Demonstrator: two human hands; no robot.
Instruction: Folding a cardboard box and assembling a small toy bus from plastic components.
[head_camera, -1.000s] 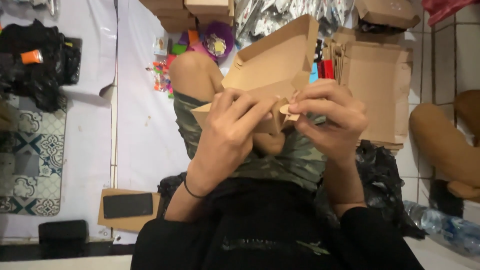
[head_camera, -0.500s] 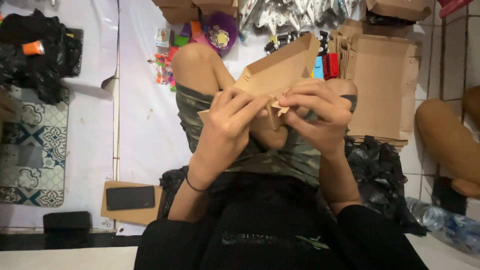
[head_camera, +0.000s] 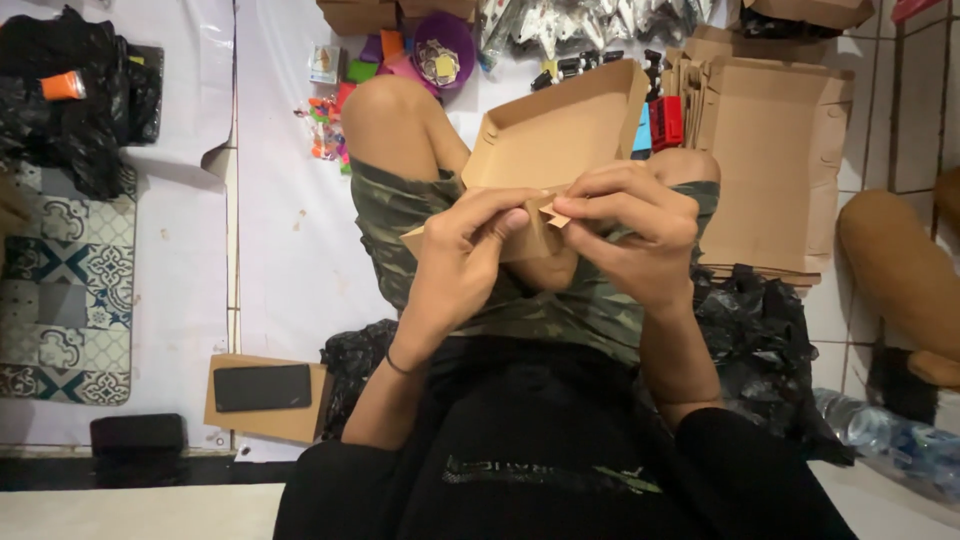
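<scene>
Pinching the near edge of a half-folded brown cardboard box (head_camera: 560, 150), both hands are working close together above the person's lap. The left hand (head_camera: 470, 250) is curling narrowly around the box's lower left corner, thumb and fingers pressing the card. The right hand (head_camera: 635, 235) is closing on a small pointed cardboard tab at the box's front edge, fingertips touching those of the left hand. The box is tilting up and away from the person, its open tray side facing the camera, resting over the bent knees in camouflage-patterned shorts (head_camera: 590, 305).

Lying on the floor just right of the box is a stack of flat unfolded brown cardboard sheets (head_camera: 775, 150), and between the stack and the box a small red packet (head_camera: 667, 120) is showing. Beyond the box, a purple plastic bowl (head_camera: 445, 45) is sitting among small colourful bits. Well left of the box and nearer the person, a black phone (head_camera: 263, 387) is lying on a brown cardboard piece (head_camera: 265, 425). Crumpled black plastic bags (head_camera: 750, 340) are lying below and right of the box, and a clear plastic bottle (head_camera: 890, 435) is lying farther right of them.
</scene>
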